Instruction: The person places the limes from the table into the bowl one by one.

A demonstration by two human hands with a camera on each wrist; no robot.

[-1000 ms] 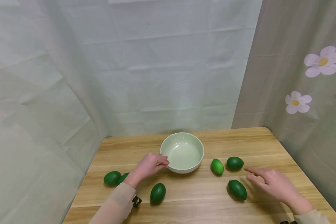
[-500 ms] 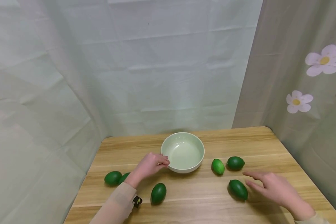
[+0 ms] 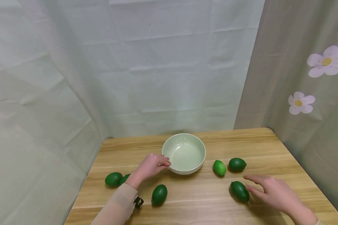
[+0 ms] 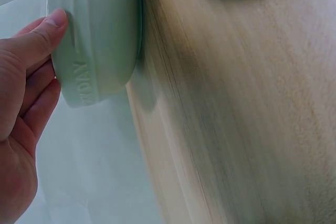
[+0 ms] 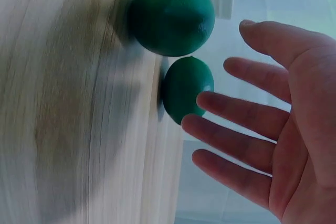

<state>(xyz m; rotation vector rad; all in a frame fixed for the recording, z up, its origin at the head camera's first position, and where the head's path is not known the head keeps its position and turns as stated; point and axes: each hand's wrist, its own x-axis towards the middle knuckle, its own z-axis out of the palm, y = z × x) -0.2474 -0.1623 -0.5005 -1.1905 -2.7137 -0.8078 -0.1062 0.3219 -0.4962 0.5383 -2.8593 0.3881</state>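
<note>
Fingers (image 5: 241, 111) loosely spread and empty, the right hand (image 3: 276, 191) has shifted to the front dark-green lime (image 3: 238, 191) right on the desk (image 3: 197, 203), bringing it within reach, contact unclear; left hand (image 3: 150, 166) pinches the bowl's (image 3: 186, 153) rim.

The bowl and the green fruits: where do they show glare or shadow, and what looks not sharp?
Head view: small bright glints inside the bowl, soft shadows beside the green fruits; left wrist view: the bowl's raised letters look soft; right wrist view: faint shine on the upper fruit, a broad, soft-edged shadow on the wooden table.
</note>
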